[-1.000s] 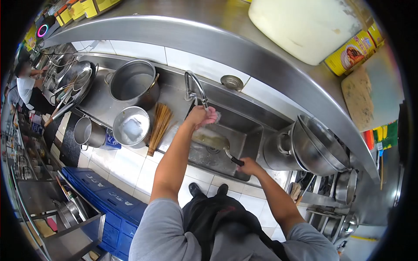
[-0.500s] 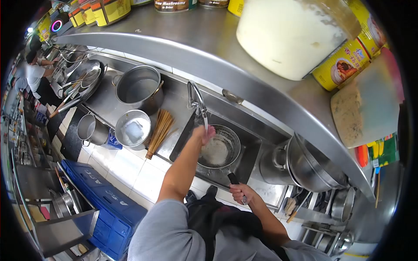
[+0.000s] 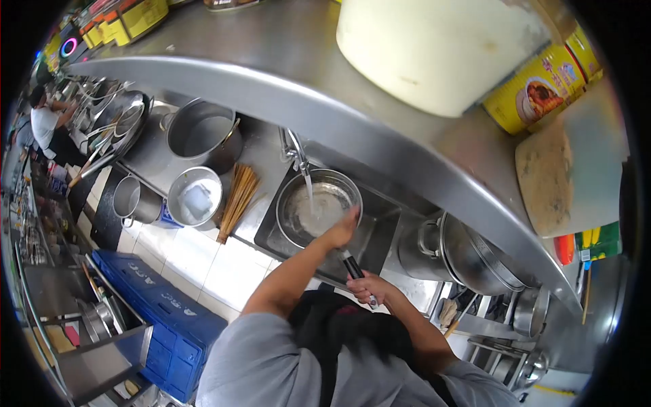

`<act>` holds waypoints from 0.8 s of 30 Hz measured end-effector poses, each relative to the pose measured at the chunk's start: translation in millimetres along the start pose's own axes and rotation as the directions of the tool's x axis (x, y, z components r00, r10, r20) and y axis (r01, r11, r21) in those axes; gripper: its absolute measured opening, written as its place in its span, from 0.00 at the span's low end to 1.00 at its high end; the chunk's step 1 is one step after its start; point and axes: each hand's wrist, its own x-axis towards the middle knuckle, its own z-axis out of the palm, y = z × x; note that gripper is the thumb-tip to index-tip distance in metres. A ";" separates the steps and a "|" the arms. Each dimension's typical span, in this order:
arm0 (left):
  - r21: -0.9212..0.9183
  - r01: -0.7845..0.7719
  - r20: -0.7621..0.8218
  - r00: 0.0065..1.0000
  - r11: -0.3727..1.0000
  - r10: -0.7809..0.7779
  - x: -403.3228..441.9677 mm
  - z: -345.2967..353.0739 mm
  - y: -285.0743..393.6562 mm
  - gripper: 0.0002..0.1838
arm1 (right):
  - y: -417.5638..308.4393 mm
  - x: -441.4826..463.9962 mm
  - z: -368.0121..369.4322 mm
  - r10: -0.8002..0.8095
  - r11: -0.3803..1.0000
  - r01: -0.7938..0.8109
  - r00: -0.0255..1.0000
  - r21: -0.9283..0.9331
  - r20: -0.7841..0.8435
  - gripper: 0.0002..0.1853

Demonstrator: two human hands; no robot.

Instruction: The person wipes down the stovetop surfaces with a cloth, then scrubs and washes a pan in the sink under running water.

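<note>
A round metal frying pan (image 3: 321, 207) with a black handle (image 3: 352, 266) is held over the sink (image 3: 380, 234), wet inside. Water runs into it from the faucet (image 3: 299, 152). My right hand (image 3: 371, 287) is closed around the handle near its end. At the pan's right side, my left hand (image 3: 343, 232) reaches over the rim with fingers stretched out and slightly blurred. No tool shows in that hand. Left of the sink lies a bundle of thin bamboo sticks (image 3: 239, 200), a wok brush by its look.
A large pot (image 3: 201, 136) and a smaller pot (image 3: 195, 197) stand left of the sink, stacked metal bowls (image 3: 475, 258) to the right. A steel shelf (image 3: 285, 74) with tubs and cans overhangs the counter. A blue crate (image 3: 163, 319) sits lower left. Another person (image 3: 47, 125) stands far left.
The pan has shifted left and up under the faucet stream. My left hand has moved from the water to the pan's right side. My right hand, still on the handle, has moved slightly left.
</note>
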 end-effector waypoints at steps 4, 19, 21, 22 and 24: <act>0.706 -0.069 0.386 0.872 0.705 -0.301 -60.1 -115.2 56.9 0.33 | 10.7 -34.3 -0.5 -0.034 0.997 0.030 0.998 0.072 0.044 0.13; -0.578 0.449 -0.004 0.834 0.681 -0.552 -36.4 -178.2 -2.2 0.08 | 3.3 0.5 60.3 -0.681 0.326 -0.468 0.487 -0.821 -0.547 0.19; -0.558 0.333 -0.133 0.868 0.760 -0.478 -16.2 -198.2 19.2 0.09 | -27.6 -0.9 73.3 -0.667 0.190 -0.625 0.484 -0.758 -0.566 0.18; -0.552 0.333 -0.132 0.871 0.765 -0.474 -2.5 -200.2 20.8 0.09 | -42.2 -0.5 75.9 -0.670 0.196 -0.621 0.481 -0.759 -0.566 0.18; -0.302 0.316 0.010 0.944 0.899 -0.329 21.3 -189.9 24.3 0.12 | -56.6 3.6 81.2 -0.653 0.124 -0.612 0.543 -0.781 -0.529 0.18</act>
